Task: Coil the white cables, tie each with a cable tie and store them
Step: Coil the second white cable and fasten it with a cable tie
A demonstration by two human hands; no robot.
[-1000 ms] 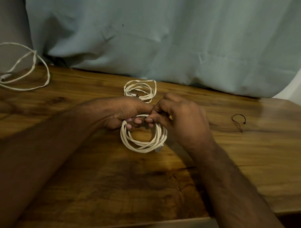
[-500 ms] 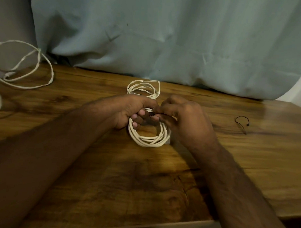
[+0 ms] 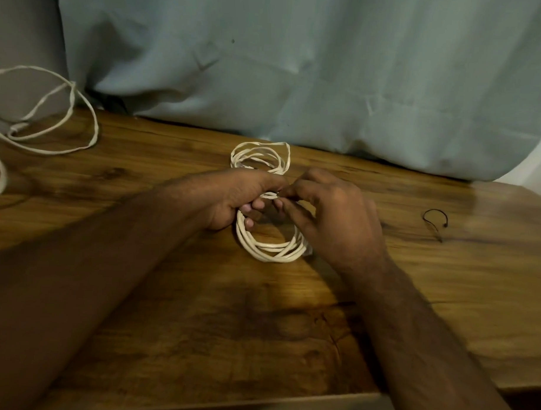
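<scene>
Pale curtain [image 3: 298,67] hangs behind the wooden desk [image 3: 197,325]. Loose cable [image 3: 51,129] sprawls at nine o'clock. At centre, left hand [image 3: 232,197] grips the coiled cable [image 3: 270,247]; right hand [image 3: 333,216] pinches at its top. Second coil [image 3: 260,155] sits at twelve, cable tie [image 3: 435,221] at three.

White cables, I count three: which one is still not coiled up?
The loose cable at the table's far left edge, sprawled in wide, untidy loops. The coil in the hands and the coil behind them are compact rings.

Both hands hide near coil's [image 3: 270,247] top; loose cable [image 3: 51,129] cut off at left edge.
</scene>
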